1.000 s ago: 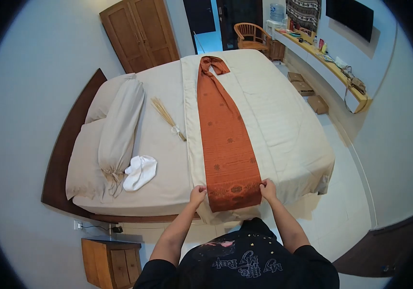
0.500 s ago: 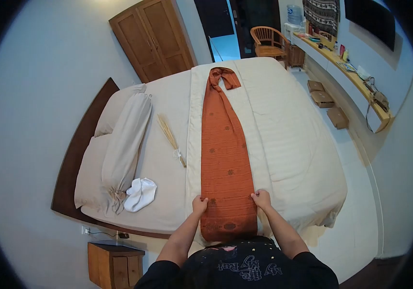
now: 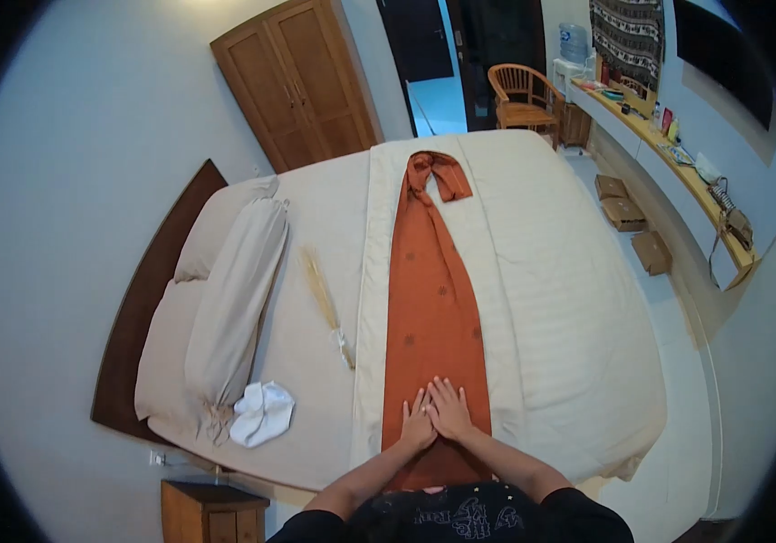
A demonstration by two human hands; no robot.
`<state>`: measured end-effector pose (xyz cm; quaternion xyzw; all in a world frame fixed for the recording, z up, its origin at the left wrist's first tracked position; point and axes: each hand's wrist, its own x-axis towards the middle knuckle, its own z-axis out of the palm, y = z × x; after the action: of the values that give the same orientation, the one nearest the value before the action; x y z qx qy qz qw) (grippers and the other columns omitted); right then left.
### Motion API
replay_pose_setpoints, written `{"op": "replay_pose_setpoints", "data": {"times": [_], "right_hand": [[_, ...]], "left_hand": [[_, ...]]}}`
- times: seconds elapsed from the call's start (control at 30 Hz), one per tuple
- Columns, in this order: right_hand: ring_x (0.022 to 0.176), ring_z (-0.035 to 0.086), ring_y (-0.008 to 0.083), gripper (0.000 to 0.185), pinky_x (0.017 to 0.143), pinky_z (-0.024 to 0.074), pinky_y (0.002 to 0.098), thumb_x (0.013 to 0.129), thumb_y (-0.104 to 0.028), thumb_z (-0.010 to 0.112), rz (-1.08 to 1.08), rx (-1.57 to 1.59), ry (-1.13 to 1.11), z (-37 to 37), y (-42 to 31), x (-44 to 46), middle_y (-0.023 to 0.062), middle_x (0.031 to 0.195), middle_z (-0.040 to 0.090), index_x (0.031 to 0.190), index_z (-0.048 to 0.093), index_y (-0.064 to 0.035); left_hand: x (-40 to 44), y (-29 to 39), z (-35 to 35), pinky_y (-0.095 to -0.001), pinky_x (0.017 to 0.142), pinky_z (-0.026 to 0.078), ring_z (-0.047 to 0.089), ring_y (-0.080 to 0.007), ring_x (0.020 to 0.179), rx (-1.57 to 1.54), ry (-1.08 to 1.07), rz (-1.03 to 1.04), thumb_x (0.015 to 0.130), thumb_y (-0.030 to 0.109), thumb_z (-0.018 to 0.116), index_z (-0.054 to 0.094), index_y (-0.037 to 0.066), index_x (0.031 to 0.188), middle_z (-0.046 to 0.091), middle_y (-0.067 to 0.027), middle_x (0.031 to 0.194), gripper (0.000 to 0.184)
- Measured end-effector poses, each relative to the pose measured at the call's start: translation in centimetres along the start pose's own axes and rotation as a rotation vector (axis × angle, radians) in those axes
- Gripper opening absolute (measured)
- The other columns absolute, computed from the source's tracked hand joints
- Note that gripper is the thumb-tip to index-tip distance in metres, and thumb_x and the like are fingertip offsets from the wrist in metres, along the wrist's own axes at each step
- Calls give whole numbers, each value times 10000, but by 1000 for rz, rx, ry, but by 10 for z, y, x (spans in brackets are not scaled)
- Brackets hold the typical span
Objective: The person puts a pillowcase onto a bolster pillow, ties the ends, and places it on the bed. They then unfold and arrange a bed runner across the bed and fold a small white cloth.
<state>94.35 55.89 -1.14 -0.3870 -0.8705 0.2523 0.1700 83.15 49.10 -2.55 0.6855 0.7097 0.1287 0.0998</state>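
A long orange patterned cloth (image 3: 433, 317) lies down the middle of the bed, its far end twisted into a knot or loop. Flat on its near part rests my left hand (image 3: 418, 425), fingers extended. My right hand (image 3: 449, 409) lies beside it with fingers spread, and the two touch at the thumbs. Neither hand grips anything. To the left of the cloth is a bundle of thin straw-coloured sticks (image 3: 323, 294) with a white wrapping at its lower end.
The bed (image 3: 569, 299) has a cream cover. Pillows (image 3: 169, 339), a bolster (image 3: 236, 299) and a folded white cloth (image 3: 263, 414) lie at its left. A nightstand (image 3: 211, 516) stands at the near left. Cardboard boxes (image 3: 623, 214) sit beneath a wall shelf (image 3: 678, 167) at right.
My hands have let go of the cloth's two side edges and come together, flat, on its middle. The view has shifted slightly, and more of the room's far side shows.
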Motion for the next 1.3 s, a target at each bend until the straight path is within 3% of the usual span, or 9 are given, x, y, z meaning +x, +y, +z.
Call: {"op": "replay_pose_setpoints", "data": {"times": [0.17,0.6,0.8,0.93,1.0,1.03,1.1,1.2,1.3], "right_hand": [[1368,178,227,590,1085,108,523,887,-407,423,-127,-194,79,4,48,54,83,1479,211,1387,324,-108],[1360,204,200,580,1082,119,516,877,-388,448,-3,-347,254,-34,125,301,65,1477,226,1379,339,-120],[1282,304,344,537,1021,272,467,884,-308,471,163,-244,480,-44,171,411,211,1396,308,1327,368,-22],[977,508,427,409,850,403,436,917,-292,419,304,305,702,-38,228,489,252,1055,560,1140,501,40],[927,555,394,434,820,428,417,924,-300,423,414,341,357,-55,256,518,233,1038,593,1148,501,63],[927,555,394,434,820,428,417,924,-300,423,423,337,352,-54,265,530,233,1038,593,1148,501,63],[972,567,334,470,858,434,391,913,-326,471,517,1095,-1,-49,279,548,194,1103,592,1173,500,65],[982,576,280,487,884,438,378,877,-326,557,725,1273,-216,-94,230,533,160,1111,598,1170,520,62],[992,578,277,468,899,442,382,827,-265,643,622,1276,-291,-110,232,532,165,1102,598,1167,533,38]], "left_hand": [[58,-36,6,-592,1058,65,149,-199,1376,72,69,3,881,382,443,299,150,1400,185,-46,1488,586],[329,-123,-15,-606,1045,38,135,-273,1375,120,312,-200,878,402,433,304,121,1398,172,-116,1487,605],[431,-161,-13,-599,1049,36,153,-267,1369,114,495,-387,890,377,417,336,85,1376,188,-136,1479,573],[481,-190,-12,-547,1027,154,259,-274,1323,173,633,-463,892,335,440,371,54,1344,292,-133,1437,537],[504,-205,-11,-485,969,248,378,-274,1222,15,772,-461,883,290,475,405,60,1318,431,-115,1338,497],[514,-209,-12,-443,898,301,459,-256,1091,44,831,-520,869,274,512,466,86,1268,560,-84,1172,442],[526,-212,-18,-438,886,308,475,-252,1048,-65,831,-597,865,283,523,495,103,1240,590,-72,1099,417],[535,-222,-15,-423,836,333,513,-246,938,-146,920,-641,851,313,552,579,128,1108,640,-41,930,318],[537,-227,-17,-426,804,347,523,-252,917,-131,809,-676,850,319,556,592,119,1005,640,-37,900,255]]}}
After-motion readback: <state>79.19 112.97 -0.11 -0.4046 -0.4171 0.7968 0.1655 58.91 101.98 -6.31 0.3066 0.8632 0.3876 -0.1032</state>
